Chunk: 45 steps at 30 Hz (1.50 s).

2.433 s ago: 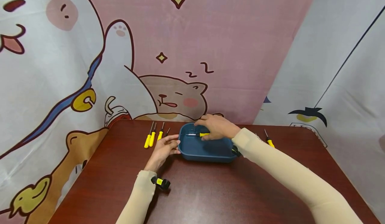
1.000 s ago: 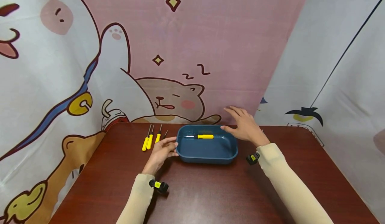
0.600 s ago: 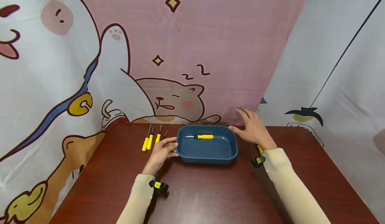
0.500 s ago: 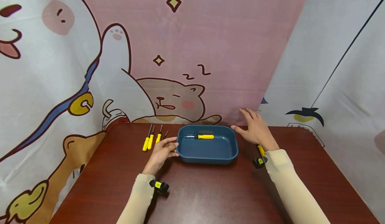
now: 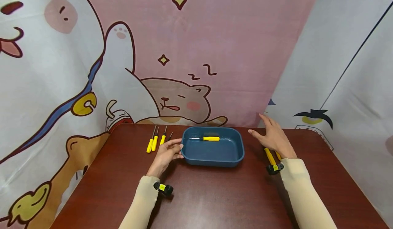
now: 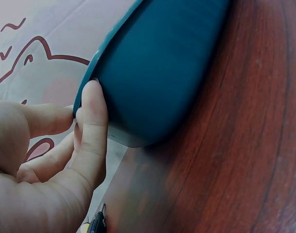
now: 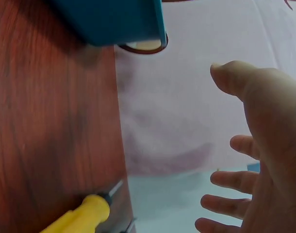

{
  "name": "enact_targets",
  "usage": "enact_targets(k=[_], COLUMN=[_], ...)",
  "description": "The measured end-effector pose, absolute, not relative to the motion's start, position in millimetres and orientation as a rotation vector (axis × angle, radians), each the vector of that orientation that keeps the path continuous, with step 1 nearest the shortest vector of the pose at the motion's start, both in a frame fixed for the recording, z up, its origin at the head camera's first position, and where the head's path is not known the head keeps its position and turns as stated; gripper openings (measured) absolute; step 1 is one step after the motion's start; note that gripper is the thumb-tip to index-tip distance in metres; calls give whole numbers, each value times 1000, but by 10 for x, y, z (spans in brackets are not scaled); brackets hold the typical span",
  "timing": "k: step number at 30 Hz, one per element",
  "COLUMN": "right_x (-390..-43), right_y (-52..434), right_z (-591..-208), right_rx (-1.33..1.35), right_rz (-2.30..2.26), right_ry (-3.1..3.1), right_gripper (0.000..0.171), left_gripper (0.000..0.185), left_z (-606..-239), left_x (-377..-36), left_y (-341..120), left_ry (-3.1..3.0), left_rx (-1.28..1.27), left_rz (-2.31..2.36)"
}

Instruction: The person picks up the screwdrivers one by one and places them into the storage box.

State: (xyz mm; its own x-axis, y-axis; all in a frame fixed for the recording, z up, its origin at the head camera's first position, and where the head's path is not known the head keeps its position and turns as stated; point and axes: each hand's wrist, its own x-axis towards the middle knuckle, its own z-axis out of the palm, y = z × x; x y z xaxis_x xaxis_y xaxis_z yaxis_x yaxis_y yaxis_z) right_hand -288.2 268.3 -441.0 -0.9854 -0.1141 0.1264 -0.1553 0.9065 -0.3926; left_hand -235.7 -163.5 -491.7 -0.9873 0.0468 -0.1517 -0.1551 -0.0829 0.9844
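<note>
Tray (image 5: 213, 155) sits centre frame on table (image 5: 215, 195), dark blue, rounded rectangle, shallow walls, plastic-looking. One screwdriver (image 5: 206, 138) w/ yellow handle lies inside along its far wall, tip pointing frame-left. So progress by my read: 1 driver in tray, rest still out. Left of tray, upper-mid frame: row of 4 drivers (image 5: 155, 141) on table, yellow handles toward camera, the rightmost partly hidden behind left hand. Right of tray: 2 more drivers (image 5: 270, 156) under/beside right wrist, partly hidden. Approx 6 left outside, count on right side not certain.

Left hand (image 5: 167, 152) at tray's left end, thumb and fingers (image 6: 92, 131) pressed to the outer wall and rim, lightly curled round the corner, steadying it; wrist view confirms contact w/ the blue wall (image 6: 157, 73).

Right hand (image 5: 274, 137) right of tray, clear of it, fingers spread and straight, holding nothing; hovers over table near the back edge. Right wrist view shows the splayed fingers (image 7: 225, 174), a yellow handle (image 7: 82, 216) low in frame, tray corner (image 7: 114, 19) upper left.

Backdrop: cartoon cat cloth (image 5: 172, 51) behind table.
</note>
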Motion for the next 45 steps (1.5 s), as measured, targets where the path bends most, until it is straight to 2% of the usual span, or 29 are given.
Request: enact_targets(k=[18, 45], right_x=[-2757, -2678], right_y=[3163, 3373], right_z=[-4572, -4788], right_rx=[211, 133], right_rz=[661, 600], right_ry=[-3078, -3152], right_gripper=[99, 72], left_gripper=[40, 38], left_z=[-4895, -4918], left_x=[-2363, -2360], left_y=[-1623, -1629], left_ry=[2033, 2048], left_rx=[-132, -135], left_rz=[2213, 2197])
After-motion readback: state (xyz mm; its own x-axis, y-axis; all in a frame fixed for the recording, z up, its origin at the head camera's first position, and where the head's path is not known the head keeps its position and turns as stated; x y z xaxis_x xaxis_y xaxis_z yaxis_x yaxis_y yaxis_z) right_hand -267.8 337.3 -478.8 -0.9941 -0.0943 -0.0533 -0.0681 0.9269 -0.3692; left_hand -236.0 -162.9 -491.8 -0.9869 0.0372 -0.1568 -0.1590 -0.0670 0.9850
